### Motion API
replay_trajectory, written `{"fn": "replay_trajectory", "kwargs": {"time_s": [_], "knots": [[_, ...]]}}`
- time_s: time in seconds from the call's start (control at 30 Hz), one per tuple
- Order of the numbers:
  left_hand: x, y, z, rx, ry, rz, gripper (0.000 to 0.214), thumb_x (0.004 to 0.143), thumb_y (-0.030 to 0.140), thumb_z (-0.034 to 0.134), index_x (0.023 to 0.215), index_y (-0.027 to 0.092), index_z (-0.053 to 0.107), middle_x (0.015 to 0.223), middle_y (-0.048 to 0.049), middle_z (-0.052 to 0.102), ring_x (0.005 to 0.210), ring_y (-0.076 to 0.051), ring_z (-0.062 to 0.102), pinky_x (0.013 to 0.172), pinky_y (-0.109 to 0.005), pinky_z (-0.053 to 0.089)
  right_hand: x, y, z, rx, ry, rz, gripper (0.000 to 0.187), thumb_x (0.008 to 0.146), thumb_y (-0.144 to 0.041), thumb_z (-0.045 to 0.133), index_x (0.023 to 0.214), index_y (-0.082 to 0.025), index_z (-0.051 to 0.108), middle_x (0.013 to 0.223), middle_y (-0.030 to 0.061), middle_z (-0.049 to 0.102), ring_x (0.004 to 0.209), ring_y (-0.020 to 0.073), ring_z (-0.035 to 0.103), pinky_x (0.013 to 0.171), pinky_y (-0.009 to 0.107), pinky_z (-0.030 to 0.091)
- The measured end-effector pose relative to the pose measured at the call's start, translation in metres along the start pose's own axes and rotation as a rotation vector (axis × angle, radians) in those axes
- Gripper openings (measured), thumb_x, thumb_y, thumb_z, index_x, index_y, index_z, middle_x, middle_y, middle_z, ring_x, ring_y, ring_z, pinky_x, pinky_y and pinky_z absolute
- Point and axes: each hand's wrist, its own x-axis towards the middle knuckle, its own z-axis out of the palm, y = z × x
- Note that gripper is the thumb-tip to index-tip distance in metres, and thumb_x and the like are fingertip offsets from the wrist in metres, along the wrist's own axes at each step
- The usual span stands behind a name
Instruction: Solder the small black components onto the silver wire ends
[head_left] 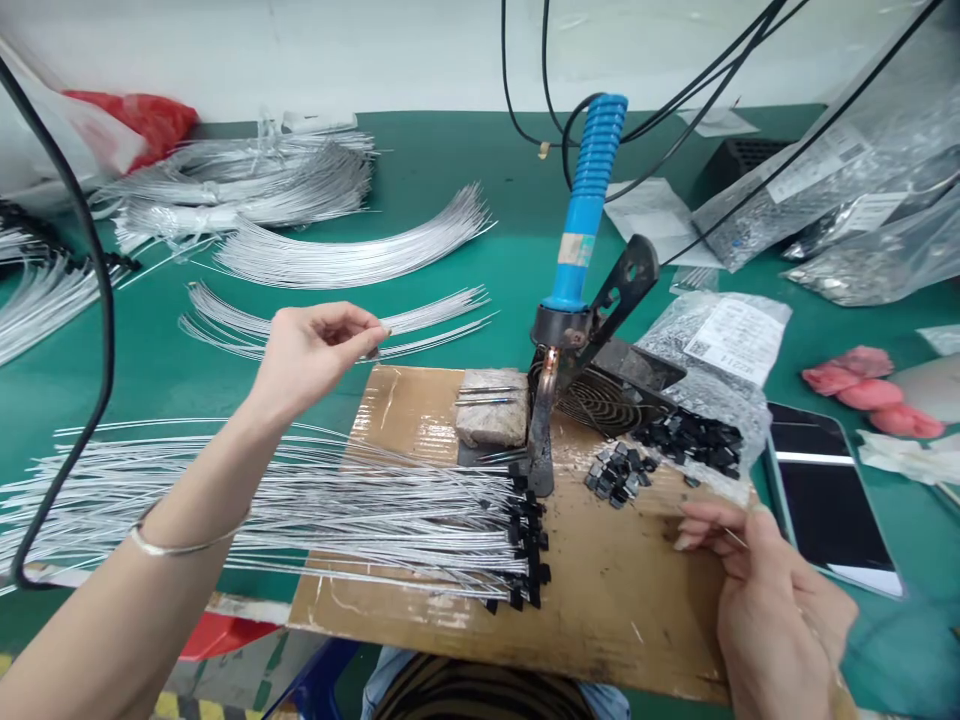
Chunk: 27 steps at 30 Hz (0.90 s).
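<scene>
My left hand (pixel 322 345) is closed in a pinch over a small row of thin white wires (pixel 442 315) on the green mat. What sits between its fingertips is too small to tell. Over the right side of the cardboard sheet (pixel 615 590), my right hand (pixel 772 590) pinches too; a thin line shows at its fingers, its kind unclear. Between the hands lies a thick layer of white wires (pixel 405 520) whose right ends carry black connectors (pixel 529 550). A blue-handled soldering iron (pixel 585 210) stands in its holder, tip down. Small metal-and-black parts (pixel 619 472) are heaped beside it.
Behind lie a larger wire bundle (pixel 360 250) and bagged wires (pixel 300 185). Black parts (pixel 694 440) spill from a plastic bag (pixel 739 330). A stained block (pixel 491 408) bears thin metal rods. A phone (pixel 832 500) lies at right. A black cable (pixel 105 300) hangs at left.
</scene>
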Motion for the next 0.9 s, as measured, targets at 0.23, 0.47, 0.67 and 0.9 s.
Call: {"fn": "replay_trajectory", "kwargs": {"time_s": [0.23, 0.47, 0.67, 0.9], "knots": [[-0.051, 0.026, -0.029, -0.039, -0.588, -0.113, 0.014, 0.082, 0.031, 0.08, 0.074, 0.02, 0.08, 0.062, -0.0012, 0.069, 0.057, -0.013, 0.055, 0.053, -0.023, 0.041, -0.02, -0.006, 0.001, 0.123, -0.105, 0.022, 0.03, 0.097, -0.042, 0.072, 0.081, -0.018, 0.082, 0.07, 0.0049, 0.073, 0.065, 0.0196, 0.065, 0.067, 0.035, 0.05], [-0.094, 0.021, -0.001, -0.112, -0.732, -0.197, 0.019, 0.09, 0.034, 0.075, 0.076, 0.021, 0.077, 0.064, -0.0001, 0.067, 0.06, -0.012, 0.054, 0.057, -0.022, 0.042, -0.059, -0.054, 0.043, 0.221, -0.639, 0.038, 0.014, 0.094, -0.029, 0.073, 0.084, -0.022, 0.08, 0.074, -0.0002, 0.067, 0.057, 0.012, 0.059, 0.054, 0.025, 0.045], [-0.105, 0.03, 0.01, -0.093, -0.662, -0.201, 0.024, 0.088, 0.038, 0.074, 0.07, 0.022, 0.076, 0.066, -0.0005, 0.069, 0.06, -0.014, 0.057, 0.055, -0.022, 0.044, -0.065, -0.061, 0.063, 0.265, -0.682, 0.262, 0.025, 0.088, -0.033, 0.081, 0.069, -0.019, 0.071, 0.066, -0.0034, 0.06, 0.048, 0.0077, 0.051, 0.044, 0.02, 0.039], [-0.114, 0.029, 0.014, -0.128, -0.629, -0.159, 0.021, 0.09, 0.038, 0.074, 0.072, 0.027, 0.078, 0.066, -0.0016, 0.07, 0.055, -0.014, 0.055, 0.05, -0.024, 0.042, -0.067, -0.056, 0.063, 0.336, -0.721, 0.332, 0.027, 0.088, -0.036, 0.082, 0.071, -0.018, 0.07, 0.069, -0.003, 0.06, 0.046, 0.0068, 0.052, 0.042, 0.02, 0.04]]}}
